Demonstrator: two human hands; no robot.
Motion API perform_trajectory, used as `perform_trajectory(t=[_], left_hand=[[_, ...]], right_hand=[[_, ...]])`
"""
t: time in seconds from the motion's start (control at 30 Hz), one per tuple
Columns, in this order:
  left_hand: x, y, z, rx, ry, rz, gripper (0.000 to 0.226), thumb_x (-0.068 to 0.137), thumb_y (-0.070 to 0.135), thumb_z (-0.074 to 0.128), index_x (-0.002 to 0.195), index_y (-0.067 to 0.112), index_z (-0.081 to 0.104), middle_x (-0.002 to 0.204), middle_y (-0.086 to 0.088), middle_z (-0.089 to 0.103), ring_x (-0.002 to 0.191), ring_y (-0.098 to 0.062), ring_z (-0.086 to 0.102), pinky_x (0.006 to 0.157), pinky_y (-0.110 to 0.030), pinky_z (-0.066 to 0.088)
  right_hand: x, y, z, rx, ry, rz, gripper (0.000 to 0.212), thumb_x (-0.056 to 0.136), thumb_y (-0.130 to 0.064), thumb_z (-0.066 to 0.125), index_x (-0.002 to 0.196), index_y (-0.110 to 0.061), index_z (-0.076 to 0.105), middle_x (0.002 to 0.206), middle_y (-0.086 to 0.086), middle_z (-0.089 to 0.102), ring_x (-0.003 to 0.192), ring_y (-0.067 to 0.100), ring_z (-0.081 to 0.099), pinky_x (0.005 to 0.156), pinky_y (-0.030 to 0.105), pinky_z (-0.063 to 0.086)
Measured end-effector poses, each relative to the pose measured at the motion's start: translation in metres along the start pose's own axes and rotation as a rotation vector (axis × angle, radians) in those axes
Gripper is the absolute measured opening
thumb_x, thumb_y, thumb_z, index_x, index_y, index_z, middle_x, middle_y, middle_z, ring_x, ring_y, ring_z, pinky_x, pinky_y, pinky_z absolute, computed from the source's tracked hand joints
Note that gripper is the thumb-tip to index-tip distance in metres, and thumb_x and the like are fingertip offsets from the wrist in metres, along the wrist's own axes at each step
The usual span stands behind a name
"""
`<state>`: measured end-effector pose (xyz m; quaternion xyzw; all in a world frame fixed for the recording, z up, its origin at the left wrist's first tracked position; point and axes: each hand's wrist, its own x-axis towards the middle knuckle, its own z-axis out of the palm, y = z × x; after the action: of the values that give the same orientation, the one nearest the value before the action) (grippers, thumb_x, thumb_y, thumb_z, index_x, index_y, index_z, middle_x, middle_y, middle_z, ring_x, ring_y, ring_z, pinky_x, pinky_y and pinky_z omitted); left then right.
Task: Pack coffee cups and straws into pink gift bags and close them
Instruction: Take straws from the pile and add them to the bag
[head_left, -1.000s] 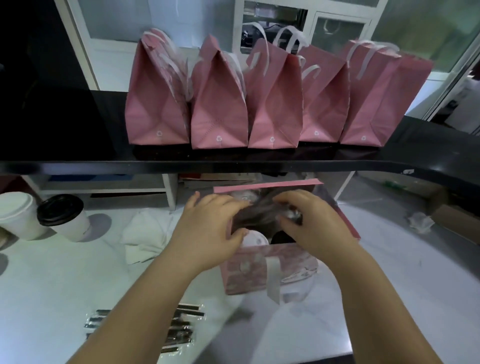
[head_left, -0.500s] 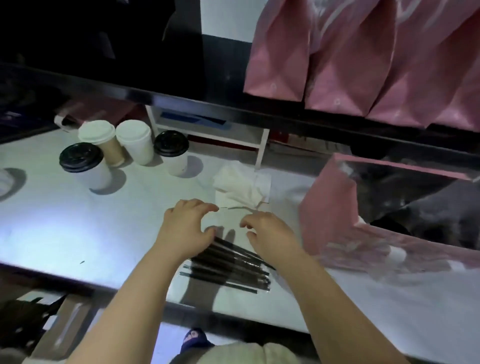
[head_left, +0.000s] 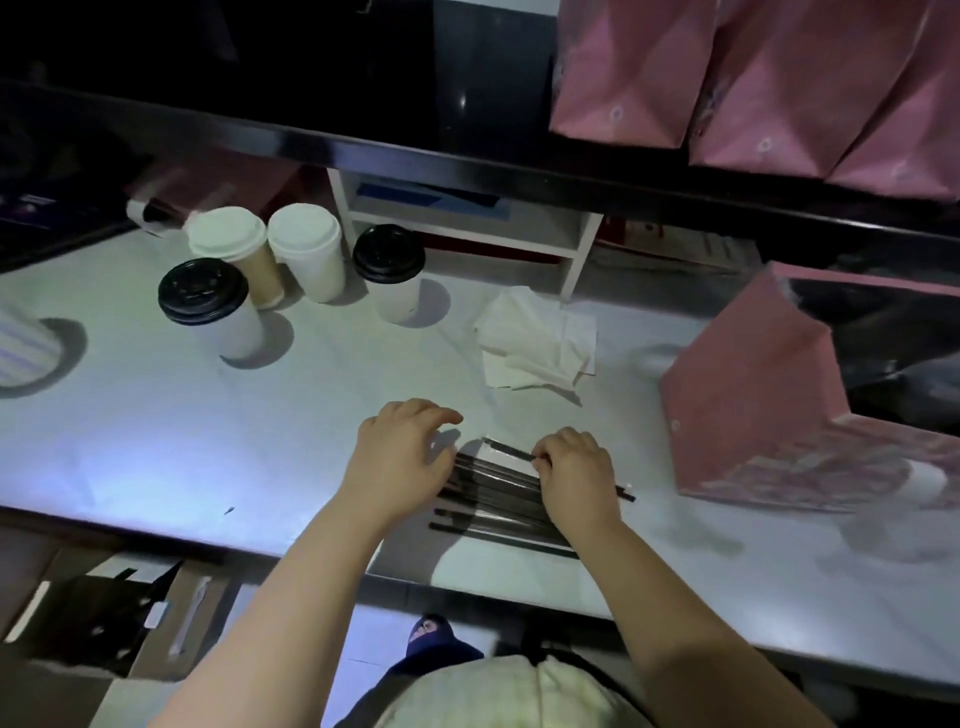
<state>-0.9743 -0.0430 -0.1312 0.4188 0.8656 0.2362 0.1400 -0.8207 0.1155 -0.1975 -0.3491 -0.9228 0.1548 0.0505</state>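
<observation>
The open bag (head_left: 753, 395) at right stands on the table (head_left: 156, 415); its contents are too dark to tell. Since half a second ago your right hand (head_left: 576, 478) has pinched one straw (head_left: 506, 449) off the pile (head_left: 493, 499) at lower centre, long axis upper left to lower right. Your left hand (head_left: 400, 457) hovers, fingers spread.

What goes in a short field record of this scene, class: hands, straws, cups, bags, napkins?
left hand: fingers spread, resting on the straws
right hand: pinching one straw
straws: dark pile, flat on the counter
cups: four, lidded, upright; two black lids, two white
open bag: pink, on the counter, right
shelf bags: pink, in a row above
napkins: white, behind the straws
</observation>
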Motion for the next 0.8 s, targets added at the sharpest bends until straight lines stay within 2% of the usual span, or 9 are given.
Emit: perform_trajectory(t=[0.17,0.23,0.3,0.4,0.5,0.53,0.6,0.67,0.8], left_hand=[[0.004,-0.01,-0.006,-0.022,-0.001,0.028,0.033,0.086,0.025,0.062,0.119,0.029,0.065,0.121,0.006,0.062,0.116,-0.021,0.051,0.095,-0.035,0.041],[0.008,-0.01,-0.011,-0.032,0.002,0.039,0.033,0.086,0.024,0.062,0.119,0.028,0.066,0.121,0.006,0.063,0.113,-0.022,0.053,0.093,-0.036,0.043],[0.014,-0.006,-0.018,-0.054,0.019,0.052,0.032,0.087,0.024,0.062,0.119,0.027,0.066,0.121,0.005,0.063,0.113,-0.022,0.053,0.093,-0.038,0.044],[0.03,0.014,-0.032,-0.09,0.068,0.099,0.034,0.086,0.024,0.064,0.121,0.027,0.064,0.124,0.005,0.06,0.117,-0.021,0.05,0.097,-0.039,0.041],[0.05,0.054,-0.044,-0.122,0.107,0.209,0.036,0.086,0.023,0.065,0.121,0.028,0.063,0.124,0.007,0.059,0.117,-0.019,0.049,0.097,-0.039,0.041],[0.057,0.07,-0.047,-0.132,0.118,0.255,0.036,0.085,0.023,0.065,0.121,0.028,0.063,0.124,0.007,0.059,0.117,-0.019,0.049,0.096,-0.038,0.042],[0.069,0.107,-0.051,-0.15,0.141,0.333,0.036,0.085,0.023,0.066,0.12,0.028,0.063,0.124,0.007,0.06,0.117,-0.019,0.05,0.095,-0.038,0.043],[0.079,0.145,-0.051,-0.155,0.153,0.404,0.036,0.085,0.023,0.066,0.12,0.028,0.064,0.123,0.007,0.06,0.117,-0.019,0.051,0.095,-0.036,0.042],[0.093,0.208,-0.05,-0.159,0.145,0.524,0.038,0.085,0.024,0.066,0.123,0.028,0.063,0.123,0.009,0.061,0.116,-0.016,0.053,0.098,-0.038,0.043]], right_hand=[[0.01,-0.007,0.0,0.014,-0.064,0.131,0.012,0.095,-0.017,0.053,0.087,-0.026,0.05,0.098,-0.001,0.058,0.096,0.022,0.05,0.083,0.036,0.04],[0.013,-0.008,-0.01,0.12,-0.089,0.201,0.013,0.097,-0.019,0.047,0.088,-0.027,0.044,0.091,-0.001,0.059,0.089,0.022,0.055,0.079,0.038,0.046],[0.016,-0.012,-0.031,0.334,-0.093,0.253,0.016,0.098,-0.013,0.043,0.092,-0.028,0.046,0.085,-0.001,0.06,0.079,0.022,0.059,0.075,0.042,0.052],[0.02,-0.024,-0.082,0.582,0.006,0.214,0.037,0.096,-0.004,0.043,0.089,-0.039,0.051,0.081,-0.004,0.062,0.074,0.005,0.058,0.068,0.037,0.054],[0.021,-0.026,-0.147,0.575,0.164,0.094,0.04,0.097,-0.005,0.044,0.095,-0.044,0.055,0.081,-0.015,0.062,0.069,-0.006,0.055,0.052,0.019,0.047],[0.02,-0.024,-0.168,0.535,0.232,0.064,0.037,0.097,-0.006,0.045,0.101,-0.042,0.057,0.081,-0.017,0.062,0.071,-0.006,0.056,0.053,0.014,0.045],[0.015,-0.014,-0.208,0.512,0.355,0.039,0.029,0.096,-0.006,0.051,0.107,-0.03,0.063,0.078,-0.019,0.062,0.075,-0.004,0.057,0.066,0.015,0.047],[0.01,-0.001,-0.241,0.582,0.419,0.029,0.024,0.093,-0.004,0.056,0.1,-0.025,0.065,0.075,-0.014,0.065,0.072,-0.001,0.059,0.073,0.015,0.048],[0.001,0.03,-0.294,0.907,0.46,0.035,0.032,0.091,0.003,0.059,0.079,-0.026,0.066,0.069,-0.001,0.072,0.057,0.008,0.061,0.058,0.024,0.054]])
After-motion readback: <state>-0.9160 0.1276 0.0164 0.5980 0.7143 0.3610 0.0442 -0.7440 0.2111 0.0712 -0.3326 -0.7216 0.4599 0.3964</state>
